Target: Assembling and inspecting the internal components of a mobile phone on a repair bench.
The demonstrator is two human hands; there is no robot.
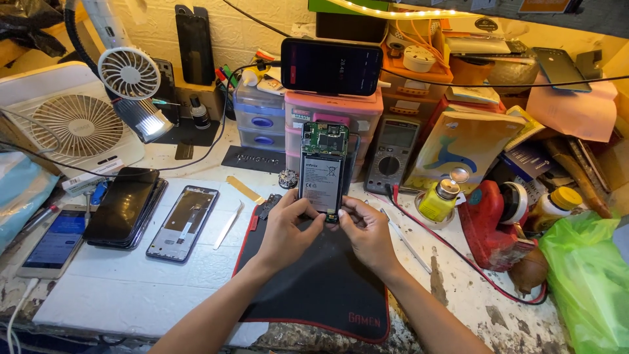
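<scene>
I hold an opened smartphone (322,167) upright above a black work mat (314,282), its back cover off, showing a green circuit board on top and a white-labelled battery below. My left hand (285,229) grips its lower left edge. My right hand (367,233) pinches the bottom right corner, fingertips at the phone's lower end. Both forearms reach in from the bottom of the view.
Left of the mat lie a bare phone frame (183,223), white tweezers (228,226), a stack of dark phones (124,206) and a lit phone (56,242). Behind stand a multimeter (393,154), pink drawers (357,115) carrying a phone, fans (82,124), a yellow bottle (438,200), a green bag (593,282).
</scene>
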